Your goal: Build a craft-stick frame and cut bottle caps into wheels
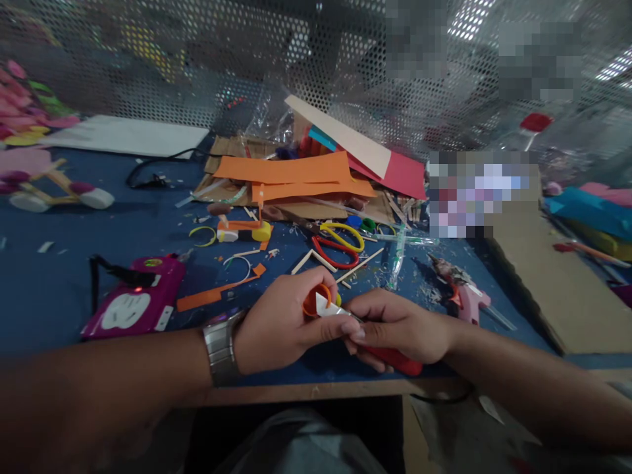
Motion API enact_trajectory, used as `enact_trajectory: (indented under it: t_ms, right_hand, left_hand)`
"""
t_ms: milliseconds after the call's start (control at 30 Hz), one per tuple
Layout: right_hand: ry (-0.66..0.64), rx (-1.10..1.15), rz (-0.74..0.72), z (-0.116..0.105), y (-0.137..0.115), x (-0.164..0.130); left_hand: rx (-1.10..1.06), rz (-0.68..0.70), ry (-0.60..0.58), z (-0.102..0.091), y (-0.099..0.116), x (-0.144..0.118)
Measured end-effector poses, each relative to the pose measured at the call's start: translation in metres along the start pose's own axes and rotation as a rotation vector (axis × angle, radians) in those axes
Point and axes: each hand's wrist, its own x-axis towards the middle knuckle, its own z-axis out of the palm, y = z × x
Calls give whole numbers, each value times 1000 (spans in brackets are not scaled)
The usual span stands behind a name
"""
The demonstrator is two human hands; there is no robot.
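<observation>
My left hand (284,322) pinches a small orange ring with a white paper piece (322,305) stuck to it, just above the front edge of the blue table (59,296). My right hand (395,326) touches the same piece with its fingertips and grips a red-handled tool (397,361) in the palm; the tool's tip is hidden under the fingers. A metal watch sits on my left wrist (220,347).
Red and yellow scissors (340,245) lie behind my hands, a pink glue gun (464,296) to the right. Orange paper strips (291,174) and card sheets pile at the back. A magenta device (135,299) lies left. Perforated metal screen behind; cardboard (553,276) right.
</observation>
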Motion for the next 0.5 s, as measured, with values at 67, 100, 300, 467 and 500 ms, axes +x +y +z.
enact_trajectory:
  t_ms: [67, 100, 300, 467, 500]
  right_hand:
    - [-11, -11, 15, 0, 0, 0]
    - [-16, -17, 21, 1, 0, -1]
    - [-23, -44, 20, 1, -2, -1]
    - [-7, -28, -13, 0, -2, 0]
    - [-5, -21, -18, 0, -3, 0]
  left_hand:
    - [25, 33, -27, 0, -2, -1]
    - [31, 43, -39, 1, -3, -2]
    - [-27, 23, -91, 3, -5, -2]
    - [-242, -82, -91, 5, -4, -1]
    - [-260, -90, -72, 5, -4, -1]
